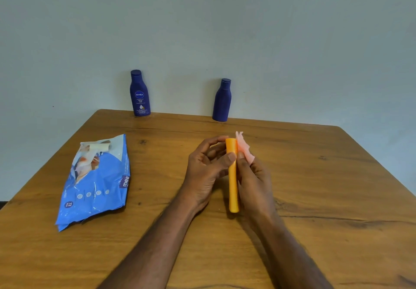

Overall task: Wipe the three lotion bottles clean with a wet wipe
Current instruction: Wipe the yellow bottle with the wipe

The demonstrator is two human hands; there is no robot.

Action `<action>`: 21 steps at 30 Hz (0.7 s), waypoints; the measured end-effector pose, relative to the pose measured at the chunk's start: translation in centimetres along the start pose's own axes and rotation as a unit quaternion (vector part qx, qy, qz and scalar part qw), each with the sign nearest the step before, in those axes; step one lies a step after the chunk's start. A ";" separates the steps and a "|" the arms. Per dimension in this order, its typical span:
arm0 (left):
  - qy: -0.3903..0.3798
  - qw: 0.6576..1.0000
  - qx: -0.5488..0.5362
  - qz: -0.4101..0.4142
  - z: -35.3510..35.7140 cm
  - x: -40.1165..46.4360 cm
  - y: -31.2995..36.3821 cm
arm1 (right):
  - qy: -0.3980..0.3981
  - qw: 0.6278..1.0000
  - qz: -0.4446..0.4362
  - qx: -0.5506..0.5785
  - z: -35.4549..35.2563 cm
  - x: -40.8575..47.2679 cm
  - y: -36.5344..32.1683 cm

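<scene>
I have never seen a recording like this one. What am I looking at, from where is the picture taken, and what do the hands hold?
There is no machine here. A person wears a camera on the head, so the single picture looks forward and down at that person's own two bare hands above a wooden table.

The left hand holds an orange tube, gripping it from the left side. The right hand presses a pink wet wipe against the tube's right side, with its fingers curled round the wipe.

On the table, to the left, lies a blue pack of wipes. At the far edge, by the wall, stand two dark blue bottles: one with a label and one plain. Nobody touches them.
</scene>
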State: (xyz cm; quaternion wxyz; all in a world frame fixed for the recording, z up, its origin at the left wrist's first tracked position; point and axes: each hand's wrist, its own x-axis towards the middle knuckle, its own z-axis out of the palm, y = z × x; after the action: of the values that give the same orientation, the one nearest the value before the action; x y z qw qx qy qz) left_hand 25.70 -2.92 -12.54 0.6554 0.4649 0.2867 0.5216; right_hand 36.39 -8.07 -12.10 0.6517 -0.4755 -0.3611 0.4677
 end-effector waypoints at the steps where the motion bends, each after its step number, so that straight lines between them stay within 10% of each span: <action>1: -0.002 1.000 -0.007 0.002 0.0 0.0 0.1 | -0.012 1.000 -0.001 0.014 -0.1 0.0 -0.1; 8: 0.033 0.998 -0.041 -0.023 -0.7 0.3 0.1 | 0.039 0.988 0.009 0.149 -1.1 0.6 -0.8; 21: -0.010 0.971 0.239 -0.007 1.9 -0.7 0.5 | 0.115 0.977 0.043 0.174 -3.2 2.0 -0.9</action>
State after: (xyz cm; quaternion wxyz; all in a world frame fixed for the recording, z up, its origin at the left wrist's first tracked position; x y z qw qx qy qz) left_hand 26.97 -4.19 -11.40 0.5315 0.6113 0.4000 0.4288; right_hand 40.12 -7.20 -12.08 0.7406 -0.4210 -0.1761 0.4931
